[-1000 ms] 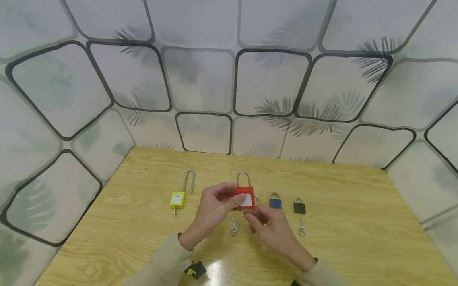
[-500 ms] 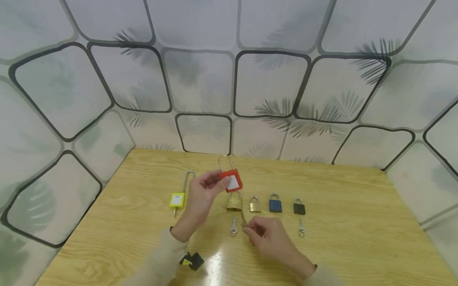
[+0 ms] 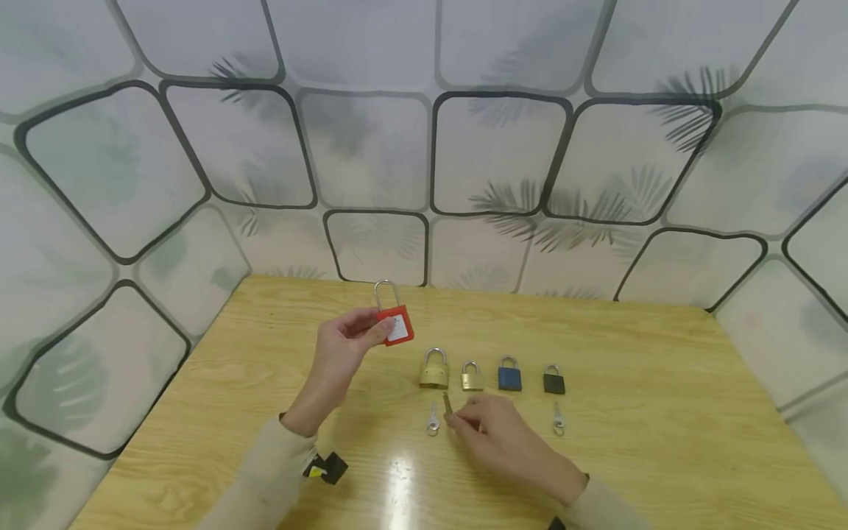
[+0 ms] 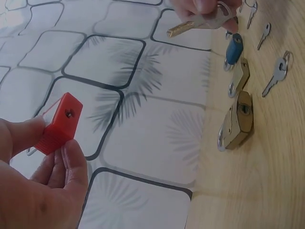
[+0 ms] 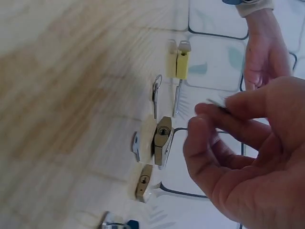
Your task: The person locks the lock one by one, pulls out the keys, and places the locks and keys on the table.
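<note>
My left hand (image 3: 338, 353) holds a red padlock (image 3: 400, 326) with a white label, raised over the table's left half, its shackle pointing up. In the left wrist view, the bare keyhole of the red padlock (image 4: 69, 113) faces the camera. Between thumb and fingers, my right hand (image 3: 500, 434) pinches a brass-coloured key (image 3: 447, 404), which points away from me near the large brass padlock (image 3: 433, 374). The left wrist view shows a broader silvery head on this key (image 4: 183, 28). The yellow padlock (image 5: 182, 62) is hidden behind my left hand in the head view.
Right of the large brass padlock stand a small brass padlock (image 3: 472, 380), a blue padlock (image 3: 509, 378) and a black padlock (image 3: 553, 383). One silver key (image 3: 433, 421) and another key (image 3: 559, 421) lie in front. A patterned cloth wall (image 3: 377, 147) rises behind the wooden table (image 3: 662, 412).
The hands have come apart. My left hand has carried the red padlock left and away from me, while the right hand keeps the key. The brass padlocks have come into view.
</note>
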Motion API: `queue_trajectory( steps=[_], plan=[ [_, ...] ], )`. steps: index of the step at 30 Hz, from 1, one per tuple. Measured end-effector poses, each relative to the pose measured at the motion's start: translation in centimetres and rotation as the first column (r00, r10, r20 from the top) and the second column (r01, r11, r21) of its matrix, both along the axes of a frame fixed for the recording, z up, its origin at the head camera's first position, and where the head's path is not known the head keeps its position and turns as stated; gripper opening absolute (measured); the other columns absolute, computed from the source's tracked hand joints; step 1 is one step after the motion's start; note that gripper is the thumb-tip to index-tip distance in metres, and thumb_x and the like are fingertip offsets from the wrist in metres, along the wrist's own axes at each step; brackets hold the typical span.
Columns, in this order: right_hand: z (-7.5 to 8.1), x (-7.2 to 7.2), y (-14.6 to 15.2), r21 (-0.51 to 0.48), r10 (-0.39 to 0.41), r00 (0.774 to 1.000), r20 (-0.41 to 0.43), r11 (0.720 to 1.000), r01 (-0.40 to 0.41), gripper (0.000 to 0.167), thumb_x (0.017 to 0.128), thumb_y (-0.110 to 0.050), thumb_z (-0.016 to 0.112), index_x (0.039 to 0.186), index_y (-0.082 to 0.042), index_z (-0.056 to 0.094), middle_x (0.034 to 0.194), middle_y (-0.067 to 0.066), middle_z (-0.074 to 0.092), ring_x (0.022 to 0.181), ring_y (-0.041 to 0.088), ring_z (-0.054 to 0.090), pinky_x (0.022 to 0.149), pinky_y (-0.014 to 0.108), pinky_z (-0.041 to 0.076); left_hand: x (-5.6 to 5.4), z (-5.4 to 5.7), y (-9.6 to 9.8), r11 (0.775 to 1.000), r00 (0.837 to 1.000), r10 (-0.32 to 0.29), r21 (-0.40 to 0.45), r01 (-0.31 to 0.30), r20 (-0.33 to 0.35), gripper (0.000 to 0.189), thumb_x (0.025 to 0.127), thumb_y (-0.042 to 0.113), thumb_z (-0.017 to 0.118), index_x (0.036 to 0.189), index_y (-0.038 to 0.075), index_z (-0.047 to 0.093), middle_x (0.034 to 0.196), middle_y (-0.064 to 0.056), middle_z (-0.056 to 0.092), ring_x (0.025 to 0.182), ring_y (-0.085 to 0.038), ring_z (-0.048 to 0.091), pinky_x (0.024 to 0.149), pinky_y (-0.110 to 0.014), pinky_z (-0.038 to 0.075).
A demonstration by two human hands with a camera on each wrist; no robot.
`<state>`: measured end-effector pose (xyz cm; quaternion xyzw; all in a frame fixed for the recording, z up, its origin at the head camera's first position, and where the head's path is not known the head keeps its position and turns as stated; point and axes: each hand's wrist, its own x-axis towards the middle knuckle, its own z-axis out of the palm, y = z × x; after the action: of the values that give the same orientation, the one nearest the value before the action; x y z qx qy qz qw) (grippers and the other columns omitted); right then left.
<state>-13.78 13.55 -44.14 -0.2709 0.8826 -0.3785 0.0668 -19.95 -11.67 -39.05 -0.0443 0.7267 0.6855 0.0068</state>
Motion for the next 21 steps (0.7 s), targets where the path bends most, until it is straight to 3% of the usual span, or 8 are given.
queue_trajectory(
  steps=[5, 8, 11, 14, 17, 21],
  plan=[
    [0.7, -0.9, -1.1, 0.080, 0.045, 0.997, -0.062, 0.996, -0.040, 0.014, 0.096, -0.005, 0.066, 0.098, -0.001, 0.079, 0.084, 0.001, 0.071, 0.069, -0.003, 0.051, 0.060, 0.016, 0.047, 0.1, 0.0, -1.1, 1.000, 1.000, 0.013, -0.026, -0.013, 0.016, 0.034, 0.095, 0.015, 0.074, 0.126, 0.002, 0.068, 0.121, -0.014, 0.071, 0.098, -0.011, 0.065, 0.081, -0.019, 0.055],
    [1.5, -1.8, -1.9, 0.103, 0.092, 0.994, -0.058, 0.991, -0.086, 0.016, 0.095, 0.000, 0.065, 0.110, 0.002, 0.071, 0.082, 0.003, 0.072, 0.063, -0.004, 0.049, 0.056, 0.015, 0.045, 0.2, -0.1, -1.9, 0.998, 0.999, 0.034, -0.045, -0.033, 0.023, 0.034, 0.095, 0.017, 0.074, 0.125, 0.003, 0.069, 0.120, -0.013, 0.072, 0.096, -0.010, 0.065, 0.078, -0.018, 0.054],
    [2.3, -2.7, -2.9, 0.108, 0.139, 0.989, -0.059, 0.985, -0.132, 0.013, 0.094, 0.002, 0.062, 0.105, -0.005, 0.065, 0.075, -0.002, 0.066, 0.058, -0.003, 0.043, 0.052, 0.016, 0.039, 0.2, -0.4, -2.6, 0.996, 0.998, 0.054, -0.068, -0.052, 0.029, 0.035, 0.096, 0.019, 0.074, 0.126, 0.003, 0.068, 0.121, -0.013, 0.071, 0.095, -0.009, 0.065, 0.078, -0.018, 0.055],
    [2.8, -3.2, -3.9, 0.130, 0.187, 0.981, -0.056, 0.975, -0.179, 0.012, 0.092, 0.002, 0.061, 0.094, -0.005, 0.069, 0.073, -0.002, 0.067, 0.059, -0.003, 0.044, 0.054, 0.015, 0.041, 0.2, -0.9, -3.1, 0.996, 0.997, 0.060, -0.075, -0.056, 0.048, 0.037, 0.096, 0.020, 0.074, 0.127, 0.002, 0.068, 0.121, -0.014, 0.071, 0.094, -0.010, 0.066, 0.077, -0.018, 0.055],
    [2.7, -3.4, -4.7, 0.163, 0.219, 0.976, -0.003, 0.963, -0.216, 0.016, 0.092, 0.003, 0.062, 0.092, -0.004, 0.077, 0.084, 0.002, 0.076, 0.067, -0.003, 0.054, 0.062, 0.015, 0.047, 0.3, -1.4, -3.3, 0.995, 0.996, 0.061, -0.080, -0.055, 0.063, 0.037, 0.095, 0.021, 0.075, 0.125, 0.001, 0.068, 0.121, -0.014, 0.072, 0.092, -0.010, 0.066, 0.076, -0.019, 0.055],
    [2.2, -3.3, -5.6, 0.184, 0.235, 0.962, 0.142, 0.948, -0.259, 0.017, 0.095, -0.003, 0.066, 0.107, -0.003, 0.078, 0.104, 0.007, 0.080, 0.080, 0.001, 0.069, 0.070, 0.015, 0.053, 0.2, -1.7, -3.4, 0.995, 0.997, 0.057, -0.085, -0.051, 0.059, 0.037, 0.095, 0.021, 0.074, 0.126, 0.001, 0.068, 0.123, -0.016, 0.071, 0.093, -0.009, 0.067, 0.078, -0.019, 0.056]
  ],
)
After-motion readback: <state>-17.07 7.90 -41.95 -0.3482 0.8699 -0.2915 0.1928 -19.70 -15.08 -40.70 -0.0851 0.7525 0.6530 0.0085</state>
